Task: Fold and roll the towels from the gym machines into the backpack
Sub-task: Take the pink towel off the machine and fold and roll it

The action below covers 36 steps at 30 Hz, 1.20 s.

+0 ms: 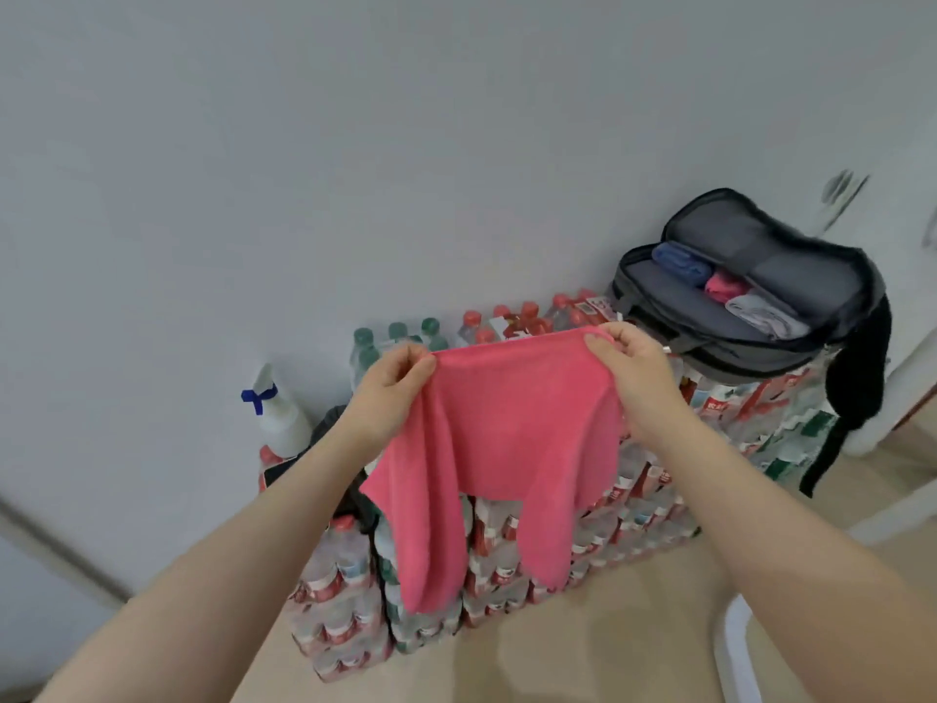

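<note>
Towel [507, 438] pinched at top edge: left hand [390, 393] and right hand [628, 372] each clamp a corner. Level the corners, fold in half, roll tight for backpack [831, 347].

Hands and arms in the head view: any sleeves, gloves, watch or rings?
Both forearms are bare right to the frame edge, with no sleeve in view. The left hand and the right hand wear no gloves. No watch, wristband or ring shows on either, and no markings or cables.
</note>
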Tool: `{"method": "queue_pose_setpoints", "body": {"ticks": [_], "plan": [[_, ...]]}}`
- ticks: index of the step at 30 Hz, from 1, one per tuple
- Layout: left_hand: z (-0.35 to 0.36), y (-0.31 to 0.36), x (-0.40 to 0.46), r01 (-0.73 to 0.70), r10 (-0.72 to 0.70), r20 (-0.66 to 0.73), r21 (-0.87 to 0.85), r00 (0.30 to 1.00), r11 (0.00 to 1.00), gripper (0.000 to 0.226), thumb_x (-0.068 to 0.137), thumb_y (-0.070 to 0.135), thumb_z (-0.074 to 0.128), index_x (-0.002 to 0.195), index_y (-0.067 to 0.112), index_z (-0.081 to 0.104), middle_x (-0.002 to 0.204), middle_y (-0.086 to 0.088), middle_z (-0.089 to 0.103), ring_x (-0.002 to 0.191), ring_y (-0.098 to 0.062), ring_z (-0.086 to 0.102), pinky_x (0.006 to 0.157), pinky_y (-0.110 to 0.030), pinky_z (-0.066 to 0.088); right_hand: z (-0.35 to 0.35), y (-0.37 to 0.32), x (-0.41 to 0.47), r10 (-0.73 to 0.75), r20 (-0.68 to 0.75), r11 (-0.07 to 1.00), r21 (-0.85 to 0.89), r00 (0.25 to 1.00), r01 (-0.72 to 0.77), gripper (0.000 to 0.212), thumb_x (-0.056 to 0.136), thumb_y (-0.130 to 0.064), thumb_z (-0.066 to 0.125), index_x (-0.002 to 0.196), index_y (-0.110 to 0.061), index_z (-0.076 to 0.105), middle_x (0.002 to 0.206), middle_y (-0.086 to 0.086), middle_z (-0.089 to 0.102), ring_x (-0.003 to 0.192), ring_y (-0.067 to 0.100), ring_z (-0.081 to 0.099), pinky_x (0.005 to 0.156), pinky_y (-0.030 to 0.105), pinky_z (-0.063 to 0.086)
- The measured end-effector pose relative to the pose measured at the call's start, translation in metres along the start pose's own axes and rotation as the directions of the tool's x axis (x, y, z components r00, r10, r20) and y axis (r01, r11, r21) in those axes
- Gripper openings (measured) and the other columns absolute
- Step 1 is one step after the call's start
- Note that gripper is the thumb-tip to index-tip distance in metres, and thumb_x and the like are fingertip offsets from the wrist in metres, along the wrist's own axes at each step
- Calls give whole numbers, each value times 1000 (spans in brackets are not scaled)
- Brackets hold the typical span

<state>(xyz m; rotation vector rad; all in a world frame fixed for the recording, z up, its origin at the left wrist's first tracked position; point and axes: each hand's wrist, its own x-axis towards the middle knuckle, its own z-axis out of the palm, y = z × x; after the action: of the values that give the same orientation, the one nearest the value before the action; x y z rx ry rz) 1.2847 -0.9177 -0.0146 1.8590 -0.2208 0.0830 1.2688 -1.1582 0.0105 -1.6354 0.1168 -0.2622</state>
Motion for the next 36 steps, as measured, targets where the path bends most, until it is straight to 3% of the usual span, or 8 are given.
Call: {"method": "queue_pose_setpoints", "body": {"ticks": [5, 14, 18, 23, 25, 29, 33, 36], "plan": [[-10, -9, 49, 50, -52, 41, 45, 998, 998, 18, 93, 21, 50, 75, 21, 52, 71, 4, 52, 55, 6, 43, 57, -10, 36, 3, -1, 63, 81, 102, 987, 131, 991, -94, 19, 86, -2, 57, 72, -14, 57, 53, -10, 58, 45, 2, 50, 45, 15, 41], [-16, -4, 148, -65, 87, -64, 279, 994, 958, 7, 88, 16, 58, 82, 18, 61, 69, 4, 54, 56, -1, 41, 57, -13, 34, 24, -2, 210, -102, 97, 959, -256, 990, 124, 19, 80, -9, 67, 66, -19, 58, 59, -8, 58, 57, 6, 50, 56, 23, 37], [-8, -46, 188, 120, -40, -147, 589, 988, 799, 14, 86, 13, 58, 96, 6, 64, 90, -12, 66, 79, -22, 58, 72, -27, 38, 42, 26, 271, -230, 157, 655, -705, 960, 272, 16, 84, -18, 62, 90, -4, 65, 91, 12, 65, 90, 25, 59, 73, 32, 41], [-6, -101, 185, 392, -264, -292, 621, 919, 679, 15, 83, 20, 60, 92, 8, 61, 89, -12, 64, 90, -30, 58, 76, -36, 46, 63, 80, 300, -125, 316, 317, -885, 940, 340, 19, 87, -19, 54, 100, -7, 60, 106, 18, 63, 102, 37, 57, 81, 41, 43], [-12, -109, 177, 461, -323, -330, 601, 887, 653, 16, 83, 24, 61, 92, 10, 60, 84, -8, 62, 85, -26, 56, 76, -37, 47, 79, 94, 297, -151, 476, 235, -834, 866, 499, 22, 84, -13, 54, 104, -11, 62, 109, 14, 63, 106, 34, 54, 87, 39, 38], [-32, -116, 157, 615, -465, -403, 511, 789, 601, 21, 83, 32, 64, 82, 14, 54, 79, 0, 56, 79, -20, 53, 73, -35, 45, 139, 90, 270, -208, 810, 391, -445, 548, 806, 22, 81, -5, 57, 99, -10, 68, 98, 13, 64, 93, 34, 59, 81, 37, 44], [-52, -117, 130, 660, -573, -330, 432, 750, 615, 27, 82, 34, 66, 69, 16, 50, 69, 3, 50, 69, -15, 47, 59, -23, 35, 200, 81, 223, -127, 934, 526, -224, 335, 821, 22, 89, -18, 52, 107, -16, 65, 117, 1, 57, 104, 19, 55, 80, 30, 44], [-71, -118, 112, 705, -679, -205, 318, 704, 635, 21, 84, 30, 64, 84, 10, 59, 78, 1, 58, 73, -13, 51, 66, -21, 38, 233, 88, 200, 14, 966, 551, -224, 259, 804, 31, 88, -36, 54, 115, -20, 60, 121, -1, 55, 110, 18, 52, 84, 32, 45]]}}
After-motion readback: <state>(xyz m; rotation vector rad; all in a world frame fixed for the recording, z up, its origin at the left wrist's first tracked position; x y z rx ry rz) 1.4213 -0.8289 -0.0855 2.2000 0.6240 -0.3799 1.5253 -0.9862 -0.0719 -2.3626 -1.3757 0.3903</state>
